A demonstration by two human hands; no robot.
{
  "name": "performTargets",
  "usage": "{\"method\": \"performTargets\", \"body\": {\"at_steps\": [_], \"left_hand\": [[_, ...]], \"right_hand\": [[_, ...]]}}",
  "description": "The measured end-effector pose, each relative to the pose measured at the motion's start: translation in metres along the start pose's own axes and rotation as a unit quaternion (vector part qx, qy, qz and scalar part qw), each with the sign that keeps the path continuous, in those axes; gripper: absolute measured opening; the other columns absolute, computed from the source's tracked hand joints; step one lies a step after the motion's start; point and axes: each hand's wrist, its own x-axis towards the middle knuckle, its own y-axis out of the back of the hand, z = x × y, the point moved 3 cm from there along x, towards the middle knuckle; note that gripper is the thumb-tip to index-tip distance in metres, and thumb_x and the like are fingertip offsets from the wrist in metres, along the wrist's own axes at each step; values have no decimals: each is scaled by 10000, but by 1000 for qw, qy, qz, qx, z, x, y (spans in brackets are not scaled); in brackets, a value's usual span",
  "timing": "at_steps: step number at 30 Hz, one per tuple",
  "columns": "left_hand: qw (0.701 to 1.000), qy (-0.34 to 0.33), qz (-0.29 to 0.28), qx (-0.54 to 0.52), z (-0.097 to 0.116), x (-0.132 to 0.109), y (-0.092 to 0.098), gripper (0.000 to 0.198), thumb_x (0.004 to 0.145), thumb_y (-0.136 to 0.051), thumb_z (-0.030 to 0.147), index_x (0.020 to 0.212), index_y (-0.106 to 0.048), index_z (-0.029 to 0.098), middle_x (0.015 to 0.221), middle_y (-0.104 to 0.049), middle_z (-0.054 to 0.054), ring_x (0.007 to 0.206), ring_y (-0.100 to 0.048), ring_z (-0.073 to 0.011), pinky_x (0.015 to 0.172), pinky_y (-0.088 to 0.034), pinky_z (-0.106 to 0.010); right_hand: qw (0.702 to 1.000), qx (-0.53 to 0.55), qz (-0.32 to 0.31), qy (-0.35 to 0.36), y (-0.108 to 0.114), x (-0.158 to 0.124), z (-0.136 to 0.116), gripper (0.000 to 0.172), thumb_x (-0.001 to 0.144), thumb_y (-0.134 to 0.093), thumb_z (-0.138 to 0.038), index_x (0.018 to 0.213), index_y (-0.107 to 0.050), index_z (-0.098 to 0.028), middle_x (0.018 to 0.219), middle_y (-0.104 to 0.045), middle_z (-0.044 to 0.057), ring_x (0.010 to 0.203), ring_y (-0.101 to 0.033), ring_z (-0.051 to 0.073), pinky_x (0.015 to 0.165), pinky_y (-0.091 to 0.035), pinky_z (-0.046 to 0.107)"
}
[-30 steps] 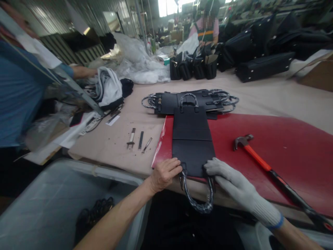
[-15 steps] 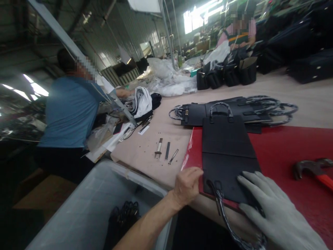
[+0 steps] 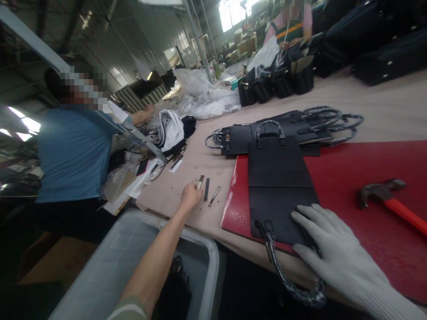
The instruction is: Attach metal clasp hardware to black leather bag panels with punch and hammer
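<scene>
My bare left hand is at the pale table top, fingers closed around the lower end of a small two-pronged metal tool. Beside it lie a dark flat metal strip and a thin metal rod tool. My right hand, in a grey-white glove, rests with fingers spread on a flat black bag panel. The panel has a plastic-wrapped handle at each end; the near handle hangs over the table edge.
A red board lies under the panel, with a claw hammer at right. More black bag pieces are stacked behind. A grey bin stands below the table edge. A person in blue is at left, another person beyond the far bags.
My left hand has moved left and forward from beside the bag panel to the small tools, closing on the pronged one. My gloved right hand stays on the panel. The view has shifted.
</scene>
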Motion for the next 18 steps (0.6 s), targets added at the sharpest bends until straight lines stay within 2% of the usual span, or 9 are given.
{"method": "performTargets", "body": {"at_steps": [3,6,8,10,13,18], "left_hand": [[1000,-16,0,21,3,-14,-3,249,864,-635,330,999,-734,146,1019,-760,-162,990,-710,-292,817,-502,-328],[998,-36,29,32,8,-25,3,356,907,-546,309,1157,-697,107,1184,-709,-216,1129,-663,-334,920,-496,-385],[997,-59,41,42,16,-28,9,373,933,-487,318,1166,-699,118,1216,-699,-219,1172,-643,-352,954,-484,-414],[996,-66,-3,56,24,-26,10,362,935,-489,395,1030,-742,152,1100,-742,-201,1108,-674,-369,914,-501,-428],[994,-23,-93,58,34,-16,6,321,836,-634,465,822,-739,162,947,-766,-209,1026,-708,-404,851,-522,-442],[994,29,-100,13,40,7,-1,145,646,-766,260,646,-668,154,838,-756,-252,1041,-702,-455,832,-534,-461]], "right_hand": [[1000,15,-15,-14,7,0,-6,531,813,-636,-336,1315,-661,-163,1443,-580,154,1372,-474,410,1140,-400,624],[999,30,-36,-27,15,2,-13,550,791,-665,-295,1321,-655,-153,1447,-574,158,1391,-455,407,1165,-373,620],[998,36,-48,-35,18,3,-16,565,786,-674,-280,1335,-647,-150,1454,-569,161,1402,-443,406,1174,-360,625],[997,40,-52,-41,20,3,-17,572,782,-683,-275,1339,-646,-148,1462,-560,164,1406,-435,405,1180,-351,625],[996,44,-56,-48,20,3,-18,583,776,-698,-272,1341,-644,-141,1481,-541,168,1411,-427,404,1195,-330,617],[995,56,-64,-54,19,3,-18,604,769,-715,-269,1355,-636,-148,1496,-528,160,1436,-395,396,1211,-304,605]]}}
